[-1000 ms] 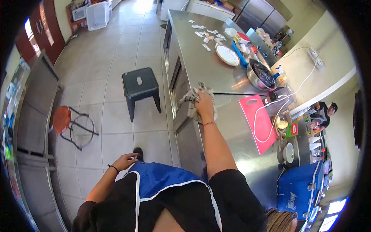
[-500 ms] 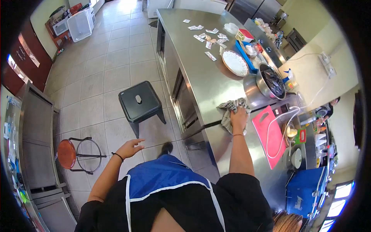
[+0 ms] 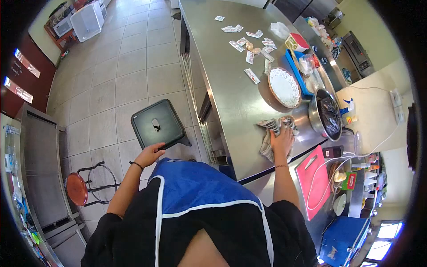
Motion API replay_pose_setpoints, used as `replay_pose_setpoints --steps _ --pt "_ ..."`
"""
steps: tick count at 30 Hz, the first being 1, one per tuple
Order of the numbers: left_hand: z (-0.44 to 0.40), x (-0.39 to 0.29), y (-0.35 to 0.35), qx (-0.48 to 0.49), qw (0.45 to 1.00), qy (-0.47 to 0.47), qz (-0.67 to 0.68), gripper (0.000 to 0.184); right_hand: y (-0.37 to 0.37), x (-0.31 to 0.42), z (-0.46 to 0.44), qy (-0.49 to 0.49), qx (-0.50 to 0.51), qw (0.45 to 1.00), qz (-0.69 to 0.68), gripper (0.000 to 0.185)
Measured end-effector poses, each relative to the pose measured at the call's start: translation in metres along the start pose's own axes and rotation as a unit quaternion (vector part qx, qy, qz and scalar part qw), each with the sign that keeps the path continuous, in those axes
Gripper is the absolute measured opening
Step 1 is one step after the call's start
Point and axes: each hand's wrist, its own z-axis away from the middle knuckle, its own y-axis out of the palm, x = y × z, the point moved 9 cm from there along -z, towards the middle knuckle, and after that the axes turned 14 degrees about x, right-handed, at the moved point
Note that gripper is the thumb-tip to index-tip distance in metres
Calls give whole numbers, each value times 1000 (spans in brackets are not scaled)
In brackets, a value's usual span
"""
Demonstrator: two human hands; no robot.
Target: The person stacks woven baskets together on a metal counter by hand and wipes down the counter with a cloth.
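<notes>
My right hand (image 3: 282, 141) presses a checkered cloth (image 3: 267, 144) flat on the steel counter (image 3: 235, 107), its fingers spread over the fabric. To its right stands a metal bowl (image 3: 316, 116) with a black plastic bag in it, and beyond the cloth lies a basket with a white lace liner (image 3: 283, 87). A pink cutting board (image 3: 312, 178) is just below and right of the cloth. My left hand (image 3: 150, 154) hangs near the front edge of the black stool (image 3: 158, 124), fingers loosely curled, with nothing visible in it.
Several small packets (image 3: 251, 76) are scattered on the counter's far part. A blue tray (image 3: 299, 73), a spray bottle (image 3: 349, 107), a white cable (image 3: 311, 196) and a blue cooler (image 3: 342, 238) are along the right. A red round stool (image 3: 77, 189) stands on the floor at left.
My right hand has moved with the cloth from the counter's near edge, inward to the right, closer to the bowl. The view has shifted forward along the counter; my left hand is now nearer the black stool.
</notes>
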Motion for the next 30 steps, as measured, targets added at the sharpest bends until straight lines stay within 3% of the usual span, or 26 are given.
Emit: replay_pose_setpoints --steps 5,6,13,18,25,30 --pt "-31 10 8 47 999 -22 17 48 -8 63 33 -116 -1 993 -4 74" --pt "-33 4 9 76 994 -70 -24 49 -10 71 37 -136 2 991 -8 75" --pt "-96 -68 11 159 966 13 -204 49 -20 74 41 -122 12 991 -52 75" --pt "-123 -121 20 144 947 103 -267 48 -21 74 40 -112 6 991 -68 76" --pt "-122 -133 21 173 951 85 -242 46 -26 87 35 -130 19 989 -67 79" --pt "-126 -161 -10 80 964 141 -212 31 -27 98 34 -146 22 987 -66 82"
